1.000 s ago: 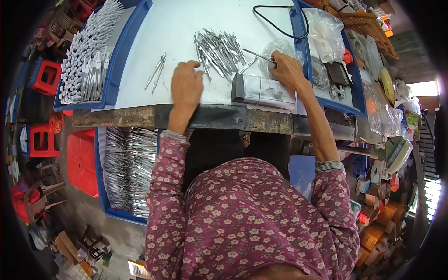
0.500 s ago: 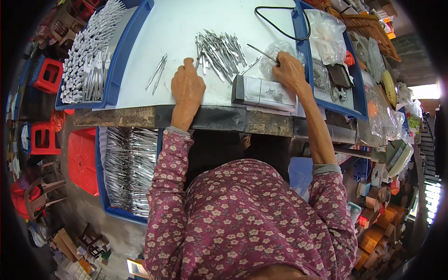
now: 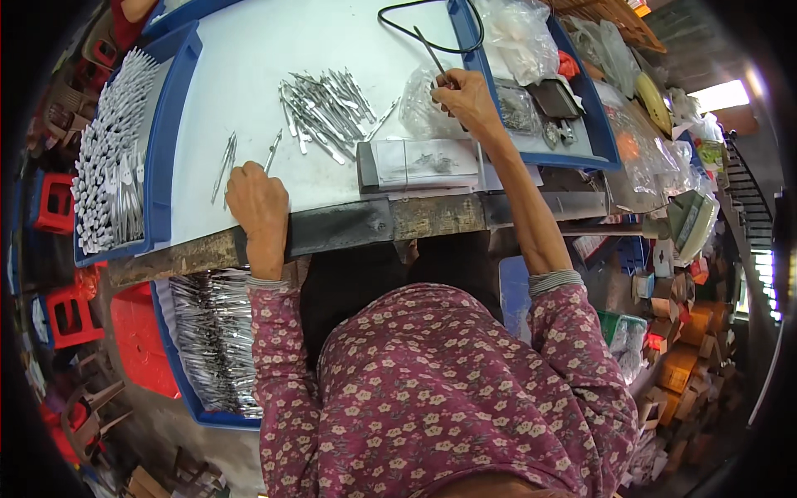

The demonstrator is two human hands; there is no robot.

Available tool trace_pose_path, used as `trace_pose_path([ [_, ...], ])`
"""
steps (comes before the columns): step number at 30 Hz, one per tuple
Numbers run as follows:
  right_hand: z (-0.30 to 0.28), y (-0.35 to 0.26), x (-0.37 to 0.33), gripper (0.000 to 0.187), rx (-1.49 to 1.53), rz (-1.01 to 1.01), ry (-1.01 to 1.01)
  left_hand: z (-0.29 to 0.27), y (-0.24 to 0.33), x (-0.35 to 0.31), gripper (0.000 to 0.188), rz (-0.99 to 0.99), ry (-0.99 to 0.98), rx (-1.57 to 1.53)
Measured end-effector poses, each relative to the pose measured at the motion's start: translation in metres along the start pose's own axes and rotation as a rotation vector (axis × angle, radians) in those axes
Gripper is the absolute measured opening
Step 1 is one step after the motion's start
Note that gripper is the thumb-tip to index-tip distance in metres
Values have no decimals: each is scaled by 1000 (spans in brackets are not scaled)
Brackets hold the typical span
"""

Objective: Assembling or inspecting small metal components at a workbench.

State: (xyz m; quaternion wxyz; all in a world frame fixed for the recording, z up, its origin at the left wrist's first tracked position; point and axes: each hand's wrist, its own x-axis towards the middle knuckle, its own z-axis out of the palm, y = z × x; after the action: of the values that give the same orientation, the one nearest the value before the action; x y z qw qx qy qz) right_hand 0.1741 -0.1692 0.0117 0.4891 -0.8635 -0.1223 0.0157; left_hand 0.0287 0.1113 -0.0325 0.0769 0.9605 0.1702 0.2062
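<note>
My left hand (image 3: 257,199) rests by the table's front edge, fingers curled round the lower end of a slim silver metal piece (image 3: 272,151). Two similar metal pieces (image 3: 223,168) lie just left of it. A loose pile of silver metal pieces (image 3: 325,109) is spread on the white tabletop between my hands. On the right, my right hand (image 3: 467,101) is raised and closed round a thin dark rod-like tool (image 3: 428,48) pointing up and away. Below that hand sits a whetstone-like block (image 3: 422,163) wrapped in white, with dark smudges on top.
A blue tray (image 3: 174,124) of white-ended metal pieces stands left. Another blue bin (image 3: 193,397) of metal pieces is below the table edge. On the right, a blue tray (image 3: 610,149) holds bags and small parts. A clear plastic bag (image 3: 422,112) and a black cord (image 3: 390,23) lie nearby.
The whole view has shifted. My left hand has moved nearer the two loose pieces, and a metal piece now shows in its fingers. The right hand's tool has swung to point more upward.
</note>
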Motion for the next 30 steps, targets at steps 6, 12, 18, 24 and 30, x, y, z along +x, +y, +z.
trace_pose_path([
  [6, -10, -16, -14, 15, 261, 99, -36, 1, -2, -2, 13, -30, -20, -8],
  [12, -18, -26, -32, 29, 302, 16, -89, -10, -2, -4, 13, -44, 157, -314],
  [18, -26, -40, -51, 32, 356, -31, -94, -52, 32, -2, 13, -109, 64, -952],
  [24, -33, -68, -83, 29, 241, -113, -51, -67, 72, -12, 8, 80, -108, -1196],
  [30, -22, -82, -117, 21, 228, -181, -123, -63, 89, -18, 16, -33, -429, -1572],
])
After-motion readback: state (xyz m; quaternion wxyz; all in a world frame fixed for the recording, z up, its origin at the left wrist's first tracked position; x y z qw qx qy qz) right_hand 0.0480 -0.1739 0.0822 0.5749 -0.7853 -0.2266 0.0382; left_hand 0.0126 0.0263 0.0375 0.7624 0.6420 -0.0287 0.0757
